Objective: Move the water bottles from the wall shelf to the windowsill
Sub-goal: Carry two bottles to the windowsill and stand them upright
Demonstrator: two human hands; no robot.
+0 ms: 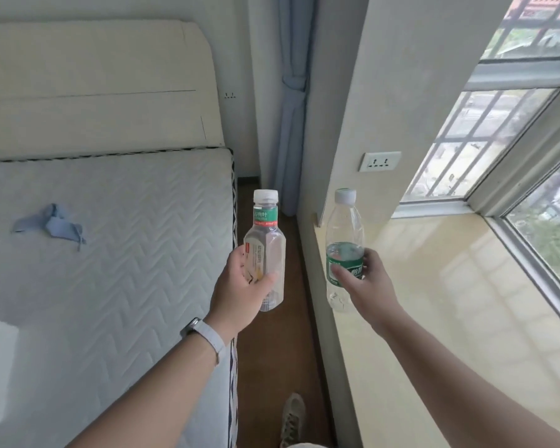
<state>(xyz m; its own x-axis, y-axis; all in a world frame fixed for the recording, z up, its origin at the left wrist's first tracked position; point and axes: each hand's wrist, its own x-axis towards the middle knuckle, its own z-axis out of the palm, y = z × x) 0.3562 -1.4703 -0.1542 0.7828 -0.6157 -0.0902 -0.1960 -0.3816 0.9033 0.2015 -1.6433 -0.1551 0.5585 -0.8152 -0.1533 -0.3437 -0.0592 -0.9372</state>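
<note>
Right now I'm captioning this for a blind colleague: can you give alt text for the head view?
Each hand holds an upright water bottle: the left hand a square-shouldered bottle over the floor gap, the right hand a green-labelled bottle at the glossy windowsill edge. A bare mattress lies left.

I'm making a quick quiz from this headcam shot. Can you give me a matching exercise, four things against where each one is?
Things:
1. Clear square-shouldered plastic bottle with beige label
2. Clear round plastic bottle with green label
3. Crumpled blue cloth
4. White wall socket plate

Places:
A. On the wall beside the window
B. Held in the right hand, at the glossy beige windowsill edge
C. Lying on the quilted white mattress
D. Held in the left hand, above the floor gap

Pairs: 1-D, 2-B, 3-C, 4-A
</note>
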